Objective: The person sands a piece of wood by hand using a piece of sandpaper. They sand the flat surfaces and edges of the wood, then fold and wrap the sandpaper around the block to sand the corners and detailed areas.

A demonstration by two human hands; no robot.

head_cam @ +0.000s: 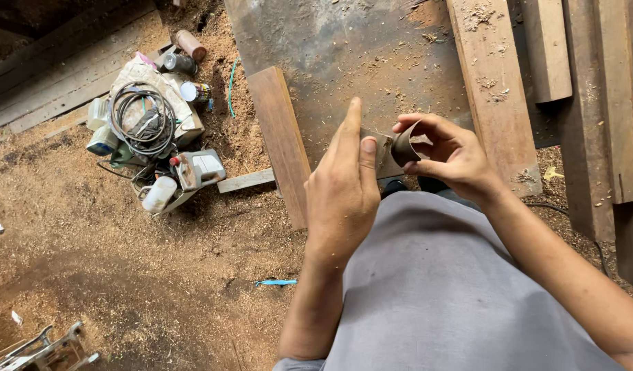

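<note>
Head view, looking straight down over a grey shirt [440, 288] to a sawdust-covered floor [124, 275]. Left hand [344, 192]: raised before the body, back of the hand to the camera, fingers gathered and closed on the near end of a strip of brown sandpaper [392, 151], thumb lying flat along it, one fingertip pointing away. Right hand [450, 154]: just beside the left, thumb and fingers curled and pinched on the far end of the same strip, which is bent there into a loose roll. The sandpaper thus spans the small gap between the two hands, held in the air above a dark, stained sheet [351, 62] strewn with wood shavings; whether it touches anything beneath cannot be told. Surroundings: one reddish-brown plank [282, 144] lying on the floor left of the hands; a paler plank [495, 82] with shavings on it to the right; further dark boards [598, 117] along the right edge. Well apart, upper left: a heap of tools comprising a coiled black cable [141, 110], a small power tool with red and grey housing [196, 170], several cans and bottles [186, 55]. A thin blue object [276, 282] lies on the sawdust below the left forearm. Metal framework [45, 347] at the lower left corner.
</note>
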